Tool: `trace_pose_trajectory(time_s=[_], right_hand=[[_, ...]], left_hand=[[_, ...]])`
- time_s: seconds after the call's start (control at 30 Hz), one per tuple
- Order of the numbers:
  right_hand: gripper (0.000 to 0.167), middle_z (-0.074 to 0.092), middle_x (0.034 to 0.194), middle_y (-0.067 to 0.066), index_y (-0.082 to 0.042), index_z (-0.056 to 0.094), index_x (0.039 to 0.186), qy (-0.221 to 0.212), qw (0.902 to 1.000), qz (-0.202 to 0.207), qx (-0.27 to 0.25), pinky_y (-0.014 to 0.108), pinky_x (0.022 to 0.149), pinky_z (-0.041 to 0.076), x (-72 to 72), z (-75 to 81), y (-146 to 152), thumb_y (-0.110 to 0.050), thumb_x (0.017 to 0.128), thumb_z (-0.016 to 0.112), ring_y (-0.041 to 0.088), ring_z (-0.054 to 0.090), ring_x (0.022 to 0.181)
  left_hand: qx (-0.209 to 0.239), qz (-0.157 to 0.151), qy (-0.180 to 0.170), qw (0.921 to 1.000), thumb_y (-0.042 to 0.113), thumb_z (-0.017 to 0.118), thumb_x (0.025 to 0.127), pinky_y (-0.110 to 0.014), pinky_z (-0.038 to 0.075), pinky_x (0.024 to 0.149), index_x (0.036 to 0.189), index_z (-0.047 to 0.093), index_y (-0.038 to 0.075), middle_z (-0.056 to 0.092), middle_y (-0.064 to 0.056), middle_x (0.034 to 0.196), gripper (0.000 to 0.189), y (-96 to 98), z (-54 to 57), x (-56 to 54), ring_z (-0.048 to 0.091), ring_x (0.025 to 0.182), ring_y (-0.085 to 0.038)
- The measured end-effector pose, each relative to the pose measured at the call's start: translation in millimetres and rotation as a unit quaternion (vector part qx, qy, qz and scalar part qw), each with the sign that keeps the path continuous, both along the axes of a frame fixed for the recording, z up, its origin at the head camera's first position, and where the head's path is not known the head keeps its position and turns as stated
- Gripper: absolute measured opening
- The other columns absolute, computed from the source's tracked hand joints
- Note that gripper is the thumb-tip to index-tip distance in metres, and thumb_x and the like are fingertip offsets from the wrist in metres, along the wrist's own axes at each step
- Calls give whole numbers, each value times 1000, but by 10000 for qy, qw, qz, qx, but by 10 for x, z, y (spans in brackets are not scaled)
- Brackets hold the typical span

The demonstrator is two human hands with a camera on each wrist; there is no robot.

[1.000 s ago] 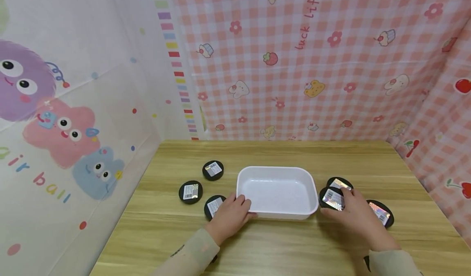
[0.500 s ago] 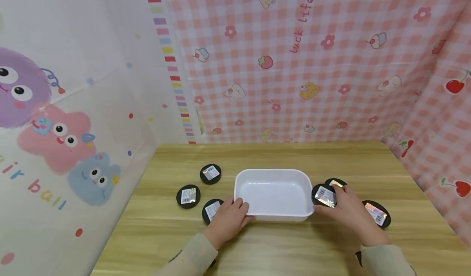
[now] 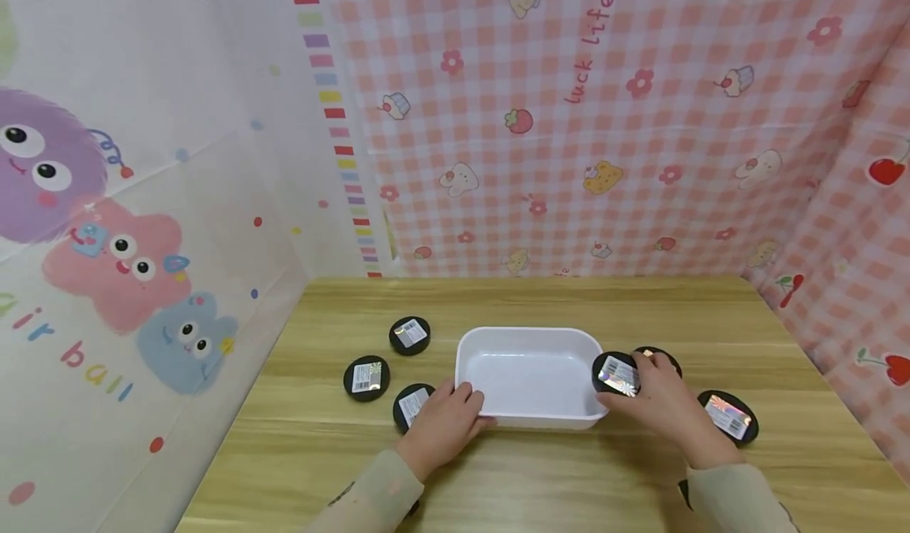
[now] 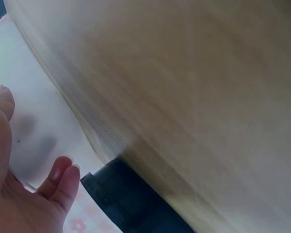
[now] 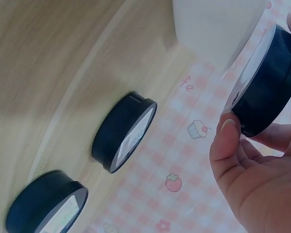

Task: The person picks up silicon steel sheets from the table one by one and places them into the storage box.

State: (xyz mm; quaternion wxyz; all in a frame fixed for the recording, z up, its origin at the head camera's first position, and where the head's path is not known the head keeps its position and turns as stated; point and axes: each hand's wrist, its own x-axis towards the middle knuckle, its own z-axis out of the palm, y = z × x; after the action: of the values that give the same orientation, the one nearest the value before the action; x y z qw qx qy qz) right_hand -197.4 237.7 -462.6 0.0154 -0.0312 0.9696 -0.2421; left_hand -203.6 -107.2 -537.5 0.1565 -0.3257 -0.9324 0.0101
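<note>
A white rectangular plastic tray (image 3: 529,420) sits mid-table. My left hand (image 3: 444,422) grips its front left corner, fingers over the rim and thumb along the front wall; in the left wrist view, those fingers (image 4: 63,184) lie against the white wall. My right hand (image 3: 657,399) pinches a flat round black container (image 3: 617,374) by its edge. This container bears a shiny barcode label and overlaps the tray's right rim in the head view. From the right wrist, the container (image 5: 271,80) shows tilted and raised off the table, thumb and fingers at opposite edges.
Left of the tray lie three similar black containers, a back one (image 3: 409,335), a left one (image 3: 366,378) and one (image 3: 411,407) partly behind my left hand. Two more, one (image 3: 661,358) behind my right hand and another (image 3: 728,418), lie rightward. Patterned cloths (image 3: 569,162) border the wooden table (image 3: 526,486).
My right hand has carried the black container leftward, from over another container to the tray's right rim. The left hand keeps its grip on the corner. The head view has shifted slightly.
</note>
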Motion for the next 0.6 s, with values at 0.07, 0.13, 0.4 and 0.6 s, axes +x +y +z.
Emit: trace_pose_trajectory(time_s=[0.07,0.13,0.4,0.6], right_hand=[[101,46,131,36,12,45,138,52,10000,41,-21,58,84,50,-5,13,-22,-61,77,79,46,56,108],[100,47,130,34,11,46,138,87,9999,77,-28,56,84,51,-6,16,-44,-61,77,79,44,58,106],[103,46,132,37,13,43,141,53,9998,192,29,58,86,50,-77,18,-107,-60,78,78,44,58,108],[94,51,126,35,14,48,135,315,9988,386,-15,58,85,50,-118,-43,-153,-53,78,81,42,60,103]], left_hand=[[-5,-2,10,10000,54,50,101,-31,45,80,99,59,16,56,2,86,38,2,10,2,51,83,-19],[-7,-10,46,10000,54,50,101,-31,45,80,99,59,16,56,2,87,38,3,13,2,51,83,-18],[45,-104,423,9990,54,55,99,-31,44,76,94,58,17,56,2,83,38,-5,22,9,52,79,-19],[-25,-116,481,9988,54,55,99,-31,45,77,93,58,17,56,2,83,38,-3,27,14,53,79,-18]])
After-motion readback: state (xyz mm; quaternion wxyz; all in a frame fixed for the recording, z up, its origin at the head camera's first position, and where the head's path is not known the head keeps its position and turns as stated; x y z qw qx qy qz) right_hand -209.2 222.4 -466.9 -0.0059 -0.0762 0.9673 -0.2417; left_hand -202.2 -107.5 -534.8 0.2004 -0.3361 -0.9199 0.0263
